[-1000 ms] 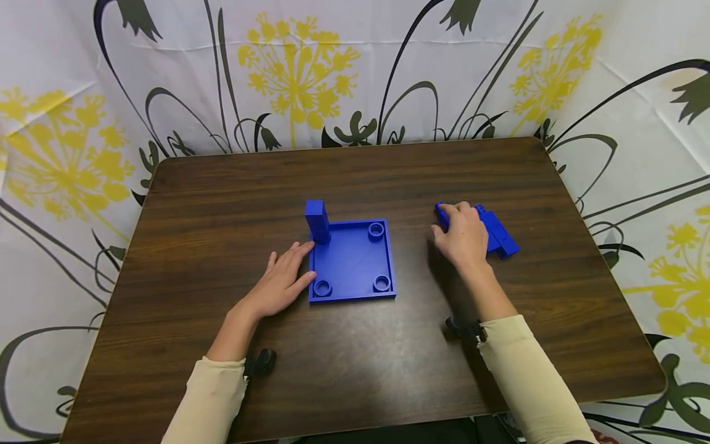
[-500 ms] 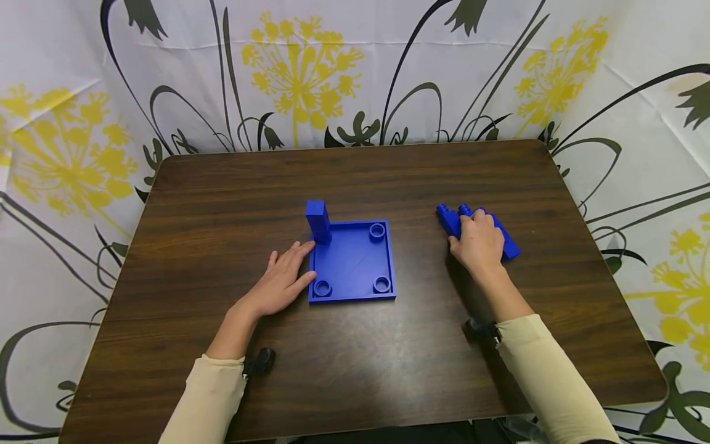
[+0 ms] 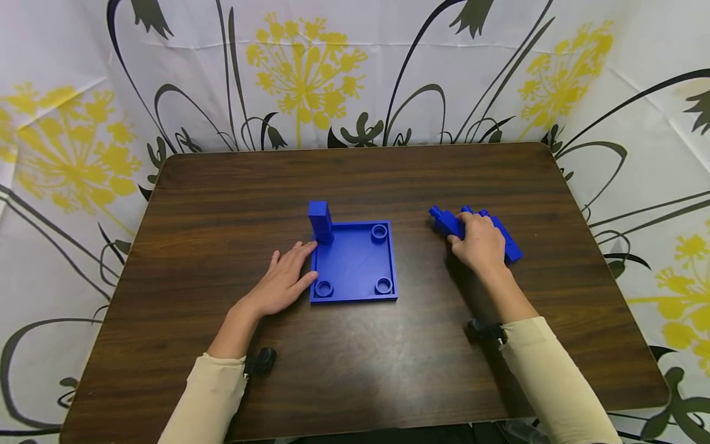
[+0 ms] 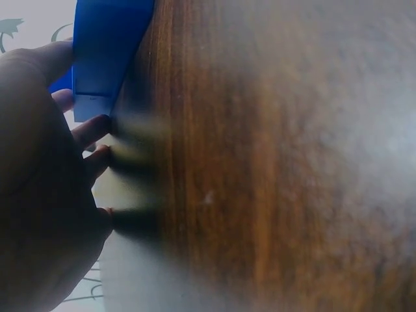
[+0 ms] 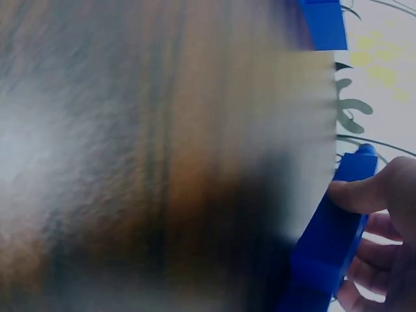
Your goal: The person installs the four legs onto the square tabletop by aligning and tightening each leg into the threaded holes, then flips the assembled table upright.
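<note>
A blue square plate (image 3: 355, 262) with a raised rim and round corner sockets lies on the table. One blue square post (image 3: 320, 222) stands upright at its far left corner. Fingers spread, my left hand (image 3: 283, 280) touches the plate's left edge; the left wrist view shows the thumb and fingers beside the plate's blue side (image 4: 107, 52). To the right, my right hand (image 3: 479, 243) grips a blue post with a round peg (image 3: 448, 223), thumb (image 5: 354, 195) on one face and fingers on the other side. More blue posts (image 3: 507, 237) lie beside and partly under that hand.
The dark wood-grain table (image 3: 355, 364) has its far edge close to a white floral curtain (image 3: 205, 80). Each wrist wears a black camera strap (image 3: 261, 361). Bare tabletop lies between the plate and the loose posts.
My right hand has shifted right and slightly nearer me over the loose posts. The leftmost post has turned, its peg end swinging left. The left hand and plate stay in place.
</note>
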`<state>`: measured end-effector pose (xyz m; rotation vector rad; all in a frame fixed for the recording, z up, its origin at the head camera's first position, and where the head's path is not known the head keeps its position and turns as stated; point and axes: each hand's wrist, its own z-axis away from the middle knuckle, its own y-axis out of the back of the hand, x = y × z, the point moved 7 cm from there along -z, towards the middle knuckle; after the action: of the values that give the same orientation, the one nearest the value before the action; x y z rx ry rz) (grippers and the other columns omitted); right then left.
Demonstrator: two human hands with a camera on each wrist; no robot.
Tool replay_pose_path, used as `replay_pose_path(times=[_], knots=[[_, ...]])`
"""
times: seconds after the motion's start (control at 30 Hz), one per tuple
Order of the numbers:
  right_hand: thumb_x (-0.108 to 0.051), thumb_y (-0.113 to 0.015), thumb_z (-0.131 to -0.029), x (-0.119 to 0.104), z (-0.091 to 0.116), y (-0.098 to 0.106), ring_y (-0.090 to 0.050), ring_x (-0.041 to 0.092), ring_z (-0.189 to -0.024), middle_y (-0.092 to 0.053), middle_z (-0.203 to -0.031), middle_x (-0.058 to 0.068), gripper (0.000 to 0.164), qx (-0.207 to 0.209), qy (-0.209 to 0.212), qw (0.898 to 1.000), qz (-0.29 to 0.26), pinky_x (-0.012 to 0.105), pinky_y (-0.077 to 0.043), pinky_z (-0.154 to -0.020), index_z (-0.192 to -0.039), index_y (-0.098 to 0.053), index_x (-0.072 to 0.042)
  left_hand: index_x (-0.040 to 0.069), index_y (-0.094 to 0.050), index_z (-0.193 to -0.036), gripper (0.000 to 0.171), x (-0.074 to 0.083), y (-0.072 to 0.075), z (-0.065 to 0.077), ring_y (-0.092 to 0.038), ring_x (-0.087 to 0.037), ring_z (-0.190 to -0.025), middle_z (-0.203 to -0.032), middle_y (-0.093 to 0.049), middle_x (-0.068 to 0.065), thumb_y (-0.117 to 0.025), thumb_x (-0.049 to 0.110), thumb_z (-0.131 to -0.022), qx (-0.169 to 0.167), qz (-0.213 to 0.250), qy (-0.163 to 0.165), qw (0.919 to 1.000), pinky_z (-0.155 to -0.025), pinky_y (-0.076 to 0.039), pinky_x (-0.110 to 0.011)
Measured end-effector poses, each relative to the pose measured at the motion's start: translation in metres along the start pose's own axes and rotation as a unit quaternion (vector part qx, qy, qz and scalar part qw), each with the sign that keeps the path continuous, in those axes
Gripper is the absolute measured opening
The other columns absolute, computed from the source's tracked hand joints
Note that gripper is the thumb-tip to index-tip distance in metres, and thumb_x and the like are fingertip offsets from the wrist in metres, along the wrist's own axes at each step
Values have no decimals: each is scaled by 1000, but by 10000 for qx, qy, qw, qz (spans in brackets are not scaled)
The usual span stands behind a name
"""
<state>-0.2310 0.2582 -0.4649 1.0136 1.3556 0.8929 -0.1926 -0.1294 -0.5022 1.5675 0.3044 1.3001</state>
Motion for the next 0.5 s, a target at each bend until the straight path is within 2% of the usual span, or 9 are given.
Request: replay_pose_path(times=[0.2, 0.33, 0.43, 0.5], knots=[[-28, -64, -96, -4, -4, 8, -56, 44, -110, -61, -122, 25, 49, -66, 154, 9968, -785, 59, -43, -90, -136, -53, -4, 19, -17, -158, 64, 0, 1, 0, -7, -28, -149, -162, -19, -6, -39, 47, -104, -10, -41, 26, 10000, -112, 3, -62], [-32, -55, -101, -4, -7, 12, -57, 45, -112, -57, -129, 25, 49, -79, 137, 9892, -1457, 59, -42, -91, -140, -50, -4, 18, -17, -158, 64, 2, 1, 0, -8, -31, -149, -162, -19, -9, -42, 43, -104, 10, -9, 21, 10000, -111, 2, -64], [-34, -53, -102, -3, -9, 13, -60, 42, -104, -59, -127, 25, 50, -211, 31, 9764, -2150, 53, -47, -85, -142, -49, -4, 17, -18, -158, 64, 2, 0, -1, -8, -32, -149, -162, -19, -11, -43, 40, -104, 23, 6, 20, 10000, -110, 2, -65], [-31, -56, -101, -2, -10, 11, -62, 41, -97, -60, -125, 25, 50, -417, -135, 9607, -2742, 47, -50, -79, -142, -49, -3, 17, -18, -158, 64, 2, 0, -1, -8, -32, -149, -162, -19, -10, -43, 41, -104, 18, -5, 25, 10000, -111, 2, -65]])
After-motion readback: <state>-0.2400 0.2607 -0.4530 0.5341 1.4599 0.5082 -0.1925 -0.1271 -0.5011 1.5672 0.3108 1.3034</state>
